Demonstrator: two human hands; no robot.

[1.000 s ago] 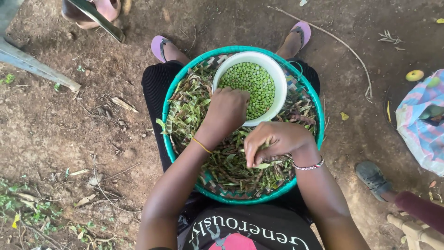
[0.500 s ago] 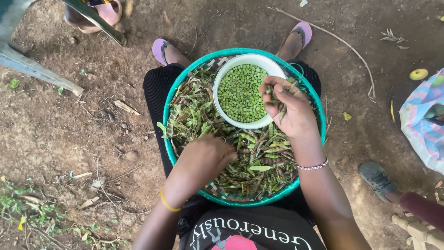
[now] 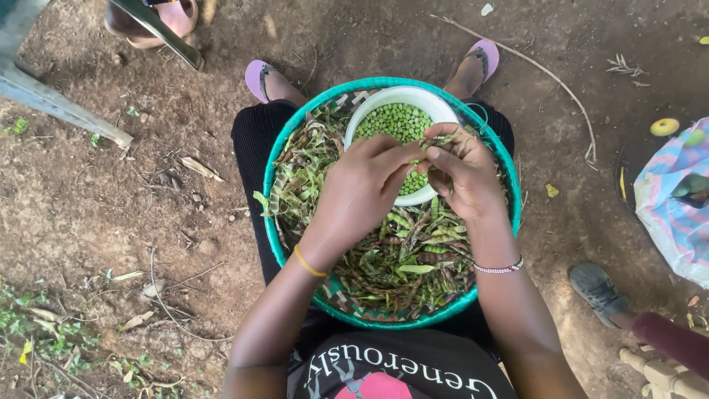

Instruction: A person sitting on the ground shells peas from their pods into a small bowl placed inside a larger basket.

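Note:
A round green woven basket (image 3: 275,244) rests on my lap, filled with green and brown pea pods (image 3: 413,258). Inside it at the far side stands a white bowl (image 3: 384,100) of shelled green peas (image 3: 399,120). My left hand (image 3: 365,185) and my right hand (image 3: 461,174) meet over the bowl's near rim. Their fingertips pinch the same thin pea pod (image 3: 436,140) between them, right above the peas.
Bare dirt ground with twigs and dry leaves surrounds me. My feet wear purple sandals (image 3: 258,77). Another person's grey shoe (image 3: 597,292) is at the right, a striped cloth bag (image 3: 676,207) beyond it. A metal leg (image 3: 59,107) crosses the top left.
My left hand has come up from the pods at the basket's near left to the bowl. It now joins my right hand on a pod over the peas.

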